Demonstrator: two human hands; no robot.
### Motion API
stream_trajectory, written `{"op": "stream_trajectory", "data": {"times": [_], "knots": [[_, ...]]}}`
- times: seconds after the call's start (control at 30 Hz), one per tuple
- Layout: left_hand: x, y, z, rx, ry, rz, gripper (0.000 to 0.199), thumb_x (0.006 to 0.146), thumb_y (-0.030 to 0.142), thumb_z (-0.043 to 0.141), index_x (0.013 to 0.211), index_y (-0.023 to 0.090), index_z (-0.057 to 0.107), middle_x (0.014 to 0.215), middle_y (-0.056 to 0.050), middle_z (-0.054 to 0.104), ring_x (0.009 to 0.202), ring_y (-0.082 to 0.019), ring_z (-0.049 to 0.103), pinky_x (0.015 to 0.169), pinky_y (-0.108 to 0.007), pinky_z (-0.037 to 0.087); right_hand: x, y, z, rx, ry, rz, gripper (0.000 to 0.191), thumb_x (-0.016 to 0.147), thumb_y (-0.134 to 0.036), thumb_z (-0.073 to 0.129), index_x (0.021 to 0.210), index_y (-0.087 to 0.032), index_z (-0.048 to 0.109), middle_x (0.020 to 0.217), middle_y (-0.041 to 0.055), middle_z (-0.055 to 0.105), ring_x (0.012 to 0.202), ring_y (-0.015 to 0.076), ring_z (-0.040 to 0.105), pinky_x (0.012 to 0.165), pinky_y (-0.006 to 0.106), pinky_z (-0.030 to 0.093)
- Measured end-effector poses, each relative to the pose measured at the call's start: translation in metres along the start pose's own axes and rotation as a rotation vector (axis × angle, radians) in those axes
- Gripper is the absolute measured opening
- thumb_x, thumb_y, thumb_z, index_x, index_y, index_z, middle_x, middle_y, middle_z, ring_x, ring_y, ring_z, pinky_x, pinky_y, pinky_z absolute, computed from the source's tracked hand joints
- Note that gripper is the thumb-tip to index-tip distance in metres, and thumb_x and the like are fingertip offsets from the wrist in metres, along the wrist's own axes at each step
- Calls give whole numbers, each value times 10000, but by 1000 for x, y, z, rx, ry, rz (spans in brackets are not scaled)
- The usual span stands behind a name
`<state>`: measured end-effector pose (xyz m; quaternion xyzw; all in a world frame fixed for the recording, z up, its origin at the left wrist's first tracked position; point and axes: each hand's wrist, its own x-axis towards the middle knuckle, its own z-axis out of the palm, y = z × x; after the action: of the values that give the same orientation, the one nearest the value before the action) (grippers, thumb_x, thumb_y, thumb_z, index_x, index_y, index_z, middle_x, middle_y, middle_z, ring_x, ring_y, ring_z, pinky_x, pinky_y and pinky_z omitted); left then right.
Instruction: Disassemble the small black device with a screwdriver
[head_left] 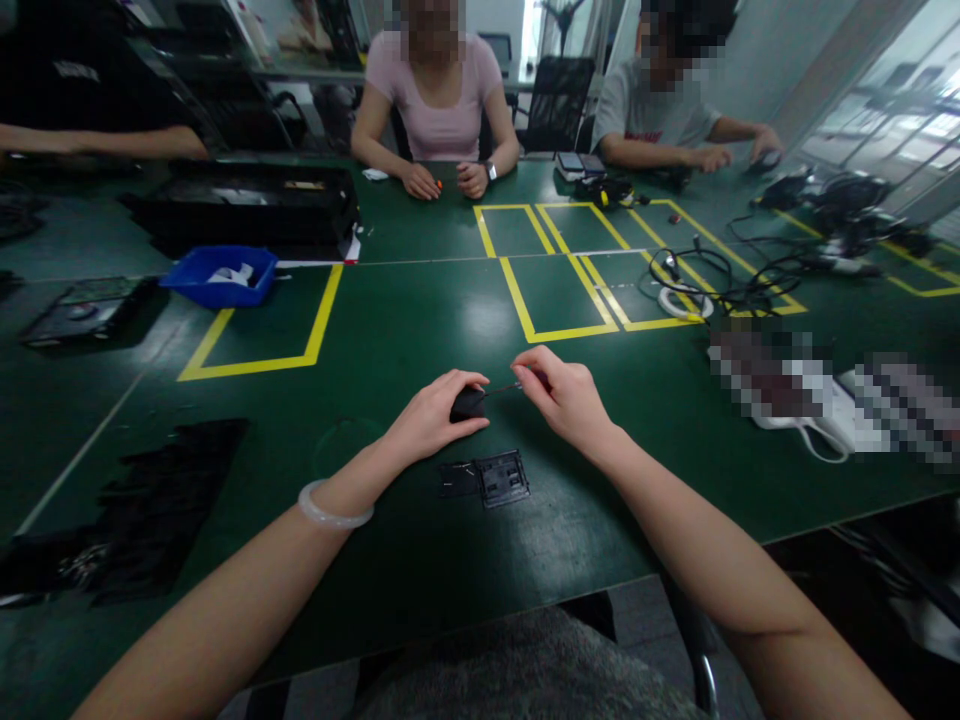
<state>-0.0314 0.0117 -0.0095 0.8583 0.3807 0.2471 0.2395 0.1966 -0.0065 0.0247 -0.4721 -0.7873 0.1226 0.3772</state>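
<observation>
My left hand (431, 412) is wrapped round a small black plastic box (468, 404), held just above the green table. In my right hand (559, 392), closed in a pinch, is a screwdriver (501, 388). Its thin metal shaft points left and reaches the side of the box; my fingers mostly cover the handle. Whether the tip sits in a screw is too small to tell. Just below the hands, a flat black plastic cover (502, 479) lies on the table, with another thin black piece (457, 478) touching its left side.
Black parts (169, 500) are piled at the left. A blue tray (225, 277) holds white scraps, near a long black bin (247, 205). Cables (720, 280) and a white power strip (795, 400) lie right. Co-workers sit across the green table (405, 320), marked with yellow tape.
</observation>
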Motion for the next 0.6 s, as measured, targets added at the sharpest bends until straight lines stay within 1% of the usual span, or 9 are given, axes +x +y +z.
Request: {"op": "stream_trajectory", "data": {"times": [0.13, 0.17, 0.3, 0.33, 0.4, 0.47, 0.5, 0.6], "knots": [[0, -1, 1, -4, 1, 2, 455, 849, 338, 725, 1248, 225, 540, 1173, -66, 635, 1095, -250, 633, 953, -396, 497, 0, 0, 2, 51, 31, -4, 213, 972, -260, 447, 1139, -209, 568, 759, 5, 642, 651, 145, 612, 653, 251, 434], [0, -1, 1, -4, 0, 2, 454, 849, 338, 725, 1248, 226, 539, 1172, -67, 636, 1095, -251, 634, 951, -396, 498, 0, 0, 2, 51, 32, -2, 205, 974, -271, 452, 1132, -212, 570, 749, 2, 638, 650, 147, 611, 651, 252, 433], [1, 0, 0, -4, -2, -2, 449, 846, 327, 729, 1241, 224, 541, 1175, -67, 637, 1094, -249, 637, 951, -390, 499, -1, 1, 2, 30, 7, 4, 175, 988, -345, 476, 987, -215, 594, 697, -9, 615, 599, 136, 585, 618, 248, 405], [1, 0, 0, -4, -2, -4, 449, 846, 323, 730, 1241, 223, 542, 1176, -65, 637, 1094, -247, 638, 952, -387, 499, -1, 1, 2, 33, 9, 4, 172, 989, -338, 473, 989, -215, 593, 704, -7, 616, 607, 136, 589, 623, 247, 409], [0, 1, 0, -2, -2, -4, 448, 847, 317, 732, 1242, 223, 542, 1178, -62, 636, 1096, -242, 635, 955, -384, 497, -1, 1, 3, 47, 28, 3, 169, 981, -298, 461, 1065, -213, 582, 736, -3, 621, 629, 139, 598, 642, 248, 425], [0, 1, 0, 1, -5, -2, 448, 850, 316, 731, 1245, 224, 541, 1179, -60, 633, 1099, -238, 631, 957, -384, 496, -1, 1, 3, 63, 48, 2, 208, 969, -267, 455, 1141, -209, 558, 760, 0, 622, 640, 143, 601, 655, 252, 437], [0, 1, 0, 3, -7, 0, 447, 851, 317, 730, 1245, 224, 539, 1179, -60, 631, 1100, -238, 629, 957, -384, 495, -1, 1, 4, 67, 52, 2, 216, 967, -266, 455, 1150, -208, 554, 765, 0, 622, 642, 143, 599, 657, 253, 438], [0, 1, 0, 5, -13, 1, 447, 856, 325, 725, 1247, 222, 536, 1173, -61, 631, 1102, -239, 629, 960, -387, 496, -1, 1, 3, 59, 32, 13, 174, 975, -319, 475, 1070, -215, 576, 723, -13, 601, 610, 138, 579, 632, 248, 415]]}}
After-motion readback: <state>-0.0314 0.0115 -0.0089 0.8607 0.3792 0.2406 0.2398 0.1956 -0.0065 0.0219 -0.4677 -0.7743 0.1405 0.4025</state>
